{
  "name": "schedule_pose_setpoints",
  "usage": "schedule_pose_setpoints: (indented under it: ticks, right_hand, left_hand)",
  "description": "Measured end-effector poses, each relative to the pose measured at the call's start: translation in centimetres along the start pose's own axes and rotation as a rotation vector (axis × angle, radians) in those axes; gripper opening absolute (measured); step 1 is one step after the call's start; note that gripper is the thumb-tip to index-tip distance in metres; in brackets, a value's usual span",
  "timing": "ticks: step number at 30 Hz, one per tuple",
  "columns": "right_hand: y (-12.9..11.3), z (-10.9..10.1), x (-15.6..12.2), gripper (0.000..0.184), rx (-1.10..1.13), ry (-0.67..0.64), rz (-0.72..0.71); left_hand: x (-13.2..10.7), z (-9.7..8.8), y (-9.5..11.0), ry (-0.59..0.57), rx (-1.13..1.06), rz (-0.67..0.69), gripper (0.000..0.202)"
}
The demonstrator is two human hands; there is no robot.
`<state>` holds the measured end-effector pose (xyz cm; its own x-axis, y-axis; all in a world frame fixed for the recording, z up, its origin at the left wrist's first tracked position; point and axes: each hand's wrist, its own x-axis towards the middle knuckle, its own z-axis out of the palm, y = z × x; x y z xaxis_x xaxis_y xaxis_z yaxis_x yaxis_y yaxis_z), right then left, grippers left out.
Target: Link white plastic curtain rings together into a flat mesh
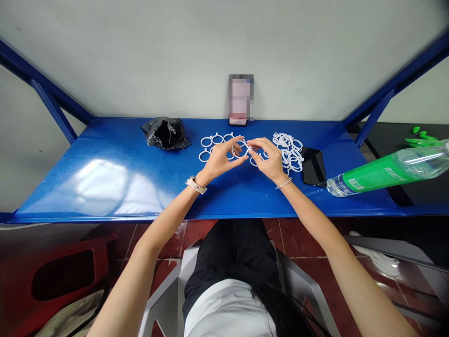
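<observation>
Looking down from the head camera, you get two bare hands meeting over a blue worktop point(171, 187), with one white ring point(239, 158) held up between them, just above the surface. The right hand point(269, 161) has a narrow pinch going, thumb and fingers on the little nub at the ring's right side. The left hand point(220, 159) is curved in a wide C around the ring from the other side; can't tell if those fingers actually grip it or just sit around it.

Under and beside the left hand there are more white rings laid out in rows point(217, 142), partly covered by the fingers. Just past the right hand is a messy pile of rings point(291, 153), all overlapping, and right next to that a flat black thing point(314, 167), too dark to make out.

Further out, a crumpled black bag point(150, 133) sits off to the left with its mouth gaping, and a phone point(240, 98) stands upright against the wall at the back, screen blurred. Over on the right there's a clear bottle with a green label point(382, 177), tilted in the view.
</observation>
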<state>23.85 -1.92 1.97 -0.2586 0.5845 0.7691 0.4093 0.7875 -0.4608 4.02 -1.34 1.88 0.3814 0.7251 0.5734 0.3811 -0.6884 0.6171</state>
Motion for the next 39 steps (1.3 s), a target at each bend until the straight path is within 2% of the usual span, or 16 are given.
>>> schedule_pose_setpoints:
  ticks: [8,14,21,25,31,37,39]
  right_hand:
    - [-0.14,0.04,0.03,0.013,-0.002,0.006,0.027]
    - [-0.01,0.13,-0.01,0.02,0.044,-0.03,0.065]
    - [-0.06,0.2,-0.11,0.026,0.049,-0.04,0.1]
    - [-0.14,0.2,-0.09,0.025,0.025,-0.034,0.139]
    - [-0.35,0.16,0.06,0.021,0.023,-0.007,0.153]
    - [-0.54,0.18,0.25,0.019,0.089,0.051,0.18]
    - [-0.67,0.15,0.3,0.021,0.087,0.048,0.191]
  left_hand:
    - [-0.09,-0.01,-0.49,0.002,0.036,0.039,0.052]
    - [-0.15,-0.02,-0.61,-0.003,0.068,0.013,0.049]
    - [-0.05,-0.22,-0.45,-0.005,-0.001,0.007,0.054]
    - [-0.02,-0.21,-0.39,-0.026,0.002,-0.03,0.058]
    - [0.0,-0.22,-0.14,-0.029,0.001,-0.016,0.058]
    - [0.12,-0.35,0.26,0.02,-0.007,-0.028,0.043]
    - [0.17,-0.41,0.38,0.017,-0.04,-0.041,0.044]
